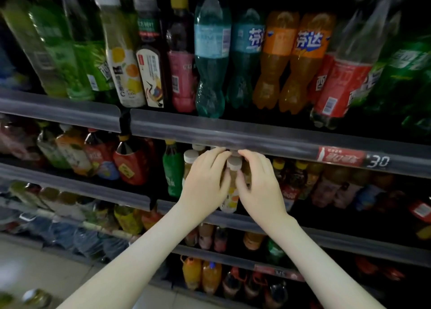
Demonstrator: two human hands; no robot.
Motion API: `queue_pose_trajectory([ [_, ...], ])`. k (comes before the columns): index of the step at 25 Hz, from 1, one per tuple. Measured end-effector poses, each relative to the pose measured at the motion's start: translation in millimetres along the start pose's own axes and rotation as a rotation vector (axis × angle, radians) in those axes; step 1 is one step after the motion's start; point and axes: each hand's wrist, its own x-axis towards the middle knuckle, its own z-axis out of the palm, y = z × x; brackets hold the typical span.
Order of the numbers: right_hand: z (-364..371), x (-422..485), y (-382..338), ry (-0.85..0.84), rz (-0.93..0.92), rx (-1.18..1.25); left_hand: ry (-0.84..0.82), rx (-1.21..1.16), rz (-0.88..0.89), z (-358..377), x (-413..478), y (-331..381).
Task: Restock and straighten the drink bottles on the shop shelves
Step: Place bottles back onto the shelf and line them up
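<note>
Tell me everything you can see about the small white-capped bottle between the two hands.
The white-capped bottle is small, of clear plastic as it looks, with a wide pale cap, amber-orange drink inside and a white label printed with orange and yellow shapes low on its body. It stands about upright at the front of the second shelf, among similar white-capped bottles. The left hand wraps its left side and the right hand its right side; fingers of both press on its body, hiding much of it.

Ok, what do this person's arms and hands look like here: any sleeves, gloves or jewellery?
Both forearms are bare as far as the frame shows, with no sleeve in view. The left hand and right hand wear no gloves. No watch, bracelet or ring shows on the visible sides.
</note>
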Motion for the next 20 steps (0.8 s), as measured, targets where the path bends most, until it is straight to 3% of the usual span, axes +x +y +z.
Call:
queue_pose_trajectory([
  [6, -3.6, 56.2, -31.6, -0.002, -0.094, -0.024, 0.126, 0.131, -0.027, -48.5, 36.6, -33.4],
  [11, 35.8, 111.0, -82.2, 0.105, -0.154, -0.106, 0.254, 0.276, -0.063, -87.4, 73.2, -101.5],
  [17, 93.5, 199.5, -134.8, 0.314, -0.084, -0.414, 0.271, 0.321, 0.023, -137.5, 118.8, -178.4],
  [20, 97.4, 227.9, -141.9, 0.283, 0.026, -0.647, 0.236, 0.321, 0.102, -139.6, 129.0, -189.7],
])
